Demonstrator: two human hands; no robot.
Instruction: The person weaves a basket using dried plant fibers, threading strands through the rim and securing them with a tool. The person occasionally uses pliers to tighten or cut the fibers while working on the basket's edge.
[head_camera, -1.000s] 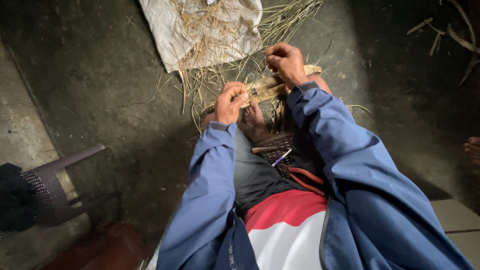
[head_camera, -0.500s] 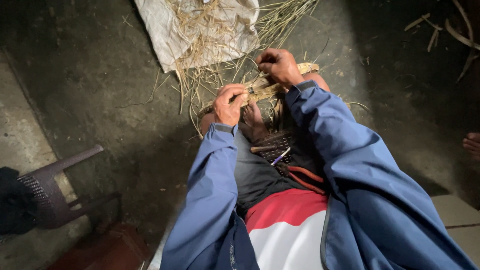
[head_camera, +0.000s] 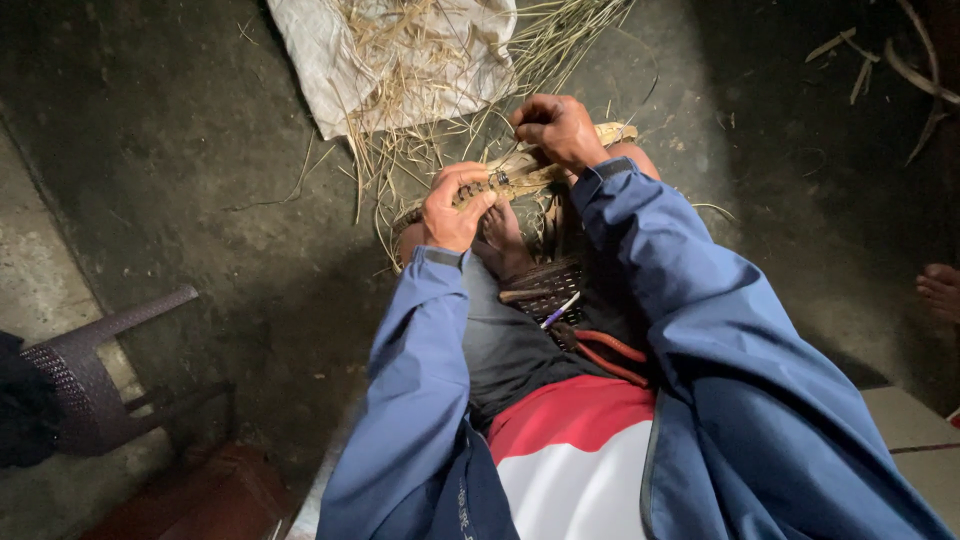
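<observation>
— Gripping a pale straw bundle (head_camera: 520, 178), both hands are closed on it, yes?

— Yes. The left hand (head_camera: 455, 208) wraps its fingers around the near end of the bundle, thumb on top. The right hand (head_camera: 558, 128) pinches the far end, knuckles up, fingers curled tight.

— Where does the bundle sit?

— Between the two hands, lying across the person's knees, slanting from the left hand up toward the right one.

— What lies just under the hands?

— A dark woven basket piece (head_camera: 545, 285) rests on the lap, close below the bundle, with a thin purple-tipped stick (head_camera: 560, 310) and a red cord (head_camera: 605, 352) beside it. Blue jacket sleeves (head_camera: 420, 380) run back from both wrists.

— And beyond the hands?

— Loose dry straw (head_camera: 420, 150) spreads over the dark floor just past the left hand, reaching onto a white woven sack (head_camera: 330, 70) farther out. Well off to the left side stands a dark plastic chair (head_camera: 90, 370). Far to the right, at the frame edge, another person's bare foot (head_camera: 942, 290) shows.
</observation>
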